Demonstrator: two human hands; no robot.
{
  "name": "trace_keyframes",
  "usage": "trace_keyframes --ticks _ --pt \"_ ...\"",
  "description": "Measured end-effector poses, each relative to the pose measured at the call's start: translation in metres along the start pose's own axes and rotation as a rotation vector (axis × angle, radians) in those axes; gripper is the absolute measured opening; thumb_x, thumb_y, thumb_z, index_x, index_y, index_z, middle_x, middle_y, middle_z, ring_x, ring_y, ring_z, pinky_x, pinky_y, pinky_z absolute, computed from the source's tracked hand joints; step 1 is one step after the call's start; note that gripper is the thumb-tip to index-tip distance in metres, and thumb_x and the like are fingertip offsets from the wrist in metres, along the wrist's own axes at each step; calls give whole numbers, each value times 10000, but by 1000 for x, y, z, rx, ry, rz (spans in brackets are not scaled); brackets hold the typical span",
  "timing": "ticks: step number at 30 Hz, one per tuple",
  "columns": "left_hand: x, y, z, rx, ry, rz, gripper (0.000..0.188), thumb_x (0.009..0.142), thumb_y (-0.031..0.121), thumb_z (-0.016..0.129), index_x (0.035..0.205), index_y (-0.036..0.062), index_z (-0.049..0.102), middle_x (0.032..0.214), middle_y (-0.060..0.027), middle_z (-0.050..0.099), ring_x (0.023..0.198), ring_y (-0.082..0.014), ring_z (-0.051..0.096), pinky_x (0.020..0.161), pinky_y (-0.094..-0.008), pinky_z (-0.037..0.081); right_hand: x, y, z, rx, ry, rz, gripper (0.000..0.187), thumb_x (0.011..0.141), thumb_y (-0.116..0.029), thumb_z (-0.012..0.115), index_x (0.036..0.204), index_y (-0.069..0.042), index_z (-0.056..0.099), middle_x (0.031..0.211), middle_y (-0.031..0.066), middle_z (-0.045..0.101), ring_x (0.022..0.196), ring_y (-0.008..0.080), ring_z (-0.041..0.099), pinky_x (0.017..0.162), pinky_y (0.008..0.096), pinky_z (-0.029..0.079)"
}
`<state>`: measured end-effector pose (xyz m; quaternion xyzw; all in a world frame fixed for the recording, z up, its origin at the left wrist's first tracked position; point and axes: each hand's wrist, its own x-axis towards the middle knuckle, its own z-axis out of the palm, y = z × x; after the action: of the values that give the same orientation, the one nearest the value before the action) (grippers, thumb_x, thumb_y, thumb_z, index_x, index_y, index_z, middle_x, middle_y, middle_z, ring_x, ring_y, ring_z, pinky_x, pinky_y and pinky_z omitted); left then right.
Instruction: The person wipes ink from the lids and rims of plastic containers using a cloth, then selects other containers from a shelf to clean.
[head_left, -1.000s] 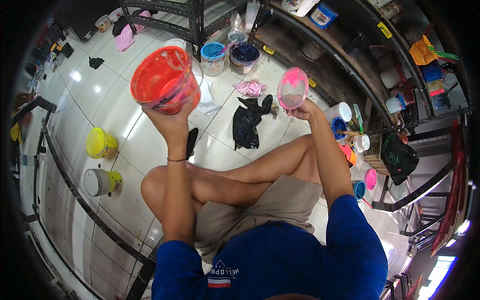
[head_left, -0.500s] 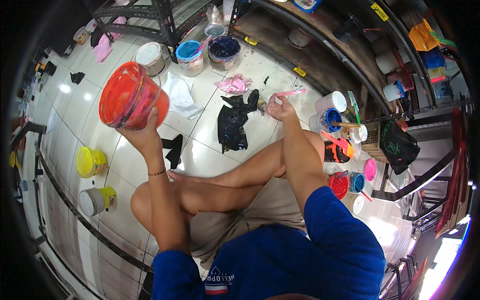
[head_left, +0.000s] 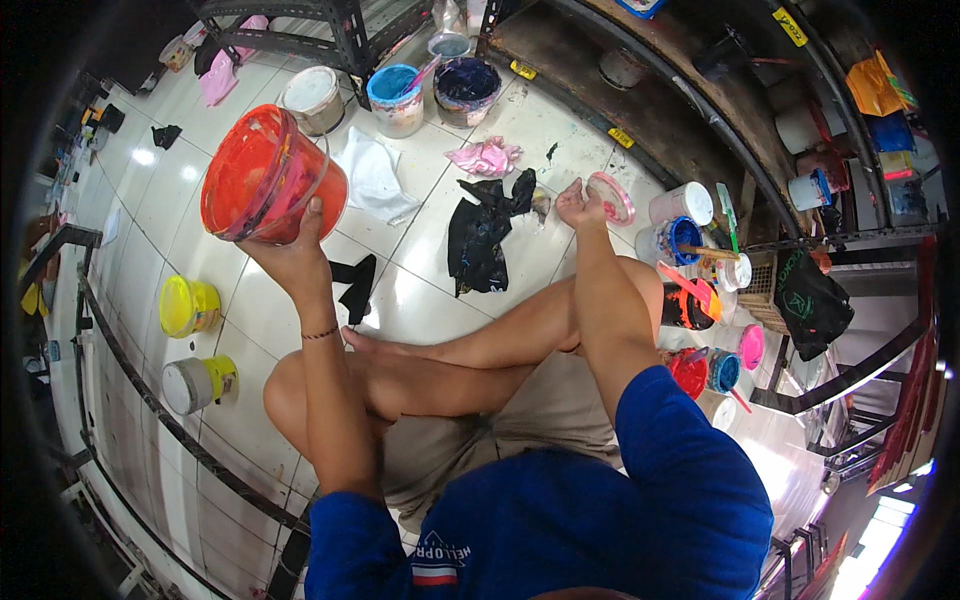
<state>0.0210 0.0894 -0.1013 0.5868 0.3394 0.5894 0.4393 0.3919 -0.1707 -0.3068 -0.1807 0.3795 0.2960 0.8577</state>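
My left hand (head_left: 287, 260) grips a red paint bucket (head_left: 322, 205) from below, with the thumb up its side. The bucket is tilted, so its paint-smeared inside faces me, and a thin handle hangs across its side. At the right, my right hand (head_left: 582, 207) is held palm up with its fingers loosely apart. Just beside it is a round translucent lid (head_left: 619, 207) smeared pink, seemingly on the floor; whether the hand touches it I cannot tell. Black rags (head_left: 482, 245) lie on the tiles between my hands, near a crumpled pink cloth (head_left: 484, 157).
Yellow-stained tubs (head_left: 188, 306) stand at the left. Blue (head_left: 397, 117) and dark (head_left: 466, 104) paint buckets stand ahead, near a white cloth (head_left: 375, 182). Several paint pots, including a red one (head_left: 688, 375), crowd my right side. Metal shelving (head_left: 560, 85) borders the far right.
The pink-smeared lid, seen edge-on at my right fingers before, now shows its round face beside that hand, which seems to have let it go. My left hand keeps the bucket raised.
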Motion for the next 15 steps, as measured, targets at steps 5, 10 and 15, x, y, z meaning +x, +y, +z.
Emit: trace_keyframes --ticks 5,10,15 --pt "0 -2 -3 12 26 56 848 730 59 827 1382 2 288 1348 -166 435 1230 -253 475 1078 -390 371 -6 7 2 -156 25 31 361 981 -423 501 1043 -76 581 901 1 644 694 127 588 607 270 459" --pt "1 1 -6 -26 27 11 947 687 97 858 1408 4 253 1372 -168 397 1268 -272 435 1107 -407 333 -16 28 6 -447 -83 77 346 962 -401 553 1024 -64 597 884 13 648 683 133 576 589 263 443" --pt "-1 9 1 -32 32 12 937 687 113 863 1399 3 264 1366 -171 401 1268 -273 435 1105 -405 334 -16 26 10 -1214 -186 -51 300 906 -321 627 1010 -40 605 866 54 663 758 208 629 631 306 485"
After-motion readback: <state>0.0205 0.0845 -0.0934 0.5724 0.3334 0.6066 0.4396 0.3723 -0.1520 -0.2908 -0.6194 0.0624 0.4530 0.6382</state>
